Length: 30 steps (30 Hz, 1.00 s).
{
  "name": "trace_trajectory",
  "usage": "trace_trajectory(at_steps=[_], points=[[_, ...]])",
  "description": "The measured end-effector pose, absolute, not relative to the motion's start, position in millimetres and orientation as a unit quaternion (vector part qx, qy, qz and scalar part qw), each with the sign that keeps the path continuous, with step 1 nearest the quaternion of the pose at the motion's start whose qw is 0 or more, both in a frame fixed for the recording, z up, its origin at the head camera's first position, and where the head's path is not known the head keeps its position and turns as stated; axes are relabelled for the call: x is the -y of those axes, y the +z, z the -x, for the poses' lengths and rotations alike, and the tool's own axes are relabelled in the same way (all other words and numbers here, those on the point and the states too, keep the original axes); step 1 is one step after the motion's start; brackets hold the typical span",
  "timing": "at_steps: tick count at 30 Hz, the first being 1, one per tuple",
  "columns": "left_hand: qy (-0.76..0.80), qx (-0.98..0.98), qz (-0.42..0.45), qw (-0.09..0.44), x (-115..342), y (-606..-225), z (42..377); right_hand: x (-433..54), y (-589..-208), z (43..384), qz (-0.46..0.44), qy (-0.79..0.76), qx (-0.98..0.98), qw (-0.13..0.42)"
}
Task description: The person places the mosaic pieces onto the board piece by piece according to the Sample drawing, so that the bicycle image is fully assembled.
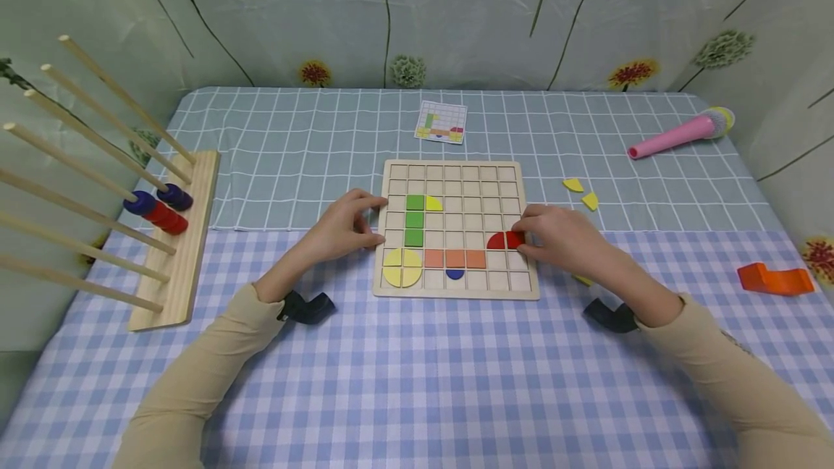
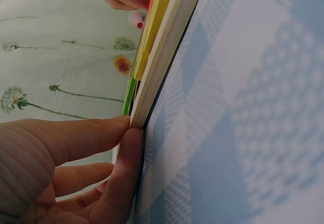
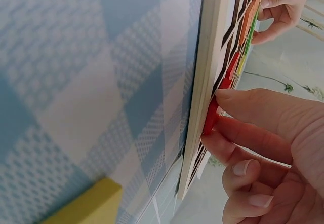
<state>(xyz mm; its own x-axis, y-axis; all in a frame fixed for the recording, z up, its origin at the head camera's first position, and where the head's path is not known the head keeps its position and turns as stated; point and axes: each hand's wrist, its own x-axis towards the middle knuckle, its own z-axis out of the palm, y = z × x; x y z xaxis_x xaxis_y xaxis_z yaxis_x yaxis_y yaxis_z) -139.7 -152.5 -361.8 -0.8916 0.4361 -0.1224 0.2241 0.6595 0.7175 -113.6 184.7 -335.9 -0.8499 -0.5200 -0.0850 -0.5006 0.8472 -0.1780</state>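
Observation:
A square wooden grid board (image 1: 455, 162) lies on the table. My left hand (image 1: 345, 223) touches its left edge, with thumb and index fingertips spread along the rim. My right hand (image 1: 565, 237) pinches a red quarter-circle tile (image 3: 211, 115) at the right side of the board, beside another red quarter-circle tile (image 1: 497, 241). Also on the board are a column of green squares (image 1: 414, 220) with a yellow quarter circle (image 1: 433, 203) beside the top one, a yellow circle (image 1: 402, 268) of several quarters, a row of orange squares (image 1: 455, 258) and a blue half circle (image 1: 455, 274).
A small printed card (image 1: 441, 121) lies behind the board. Loose yellow tiles (image 1: 573, 184) are to the right, one partly under my right forearm. A pegged wooden rack (image 1: 195, 237) with blue and red beads stands left. A pink microphone (image 1: 677, 134) and an orange block (image 1: 774, 279) lie right.

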Motion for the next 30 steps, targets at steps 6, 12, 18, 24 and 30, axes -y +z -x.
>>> trace_trajectory(at_steps=[6, 12, 18, 24, 30], points=[[0.370, -0.899, -0.181, 0.146, 152.3, -361.2, 140.1, -185.0, -335.9, 113.7, 0.272, -0.075, -0.958, 0.058], [0.375, -0.897, -0.182, 0.146, 152.7, -361.3, 140.2, -183.8, -337.3, 113.3, 0.274, -0.082, -0.957, 0.051], [0.376, -0.897, -0.184, 0.146, 153.1, -361.3, 139.9, -182.3, -339.3, 113.3, 0.286, -0.083, -0.954, 0.038], [0.376, -0.896, -0.186, 0.145, 153.2, -362.0, 139.6, -181.4, -340.1, 113.1, 0.283, -0.084, -0.955, 0.042], [0.374, -0.897, -0.186, 0.145, 153.1, -362.0, 139.5, -185.9, -337.7, 112.3, 0.280, -0.096, -0.954, 0.032]])
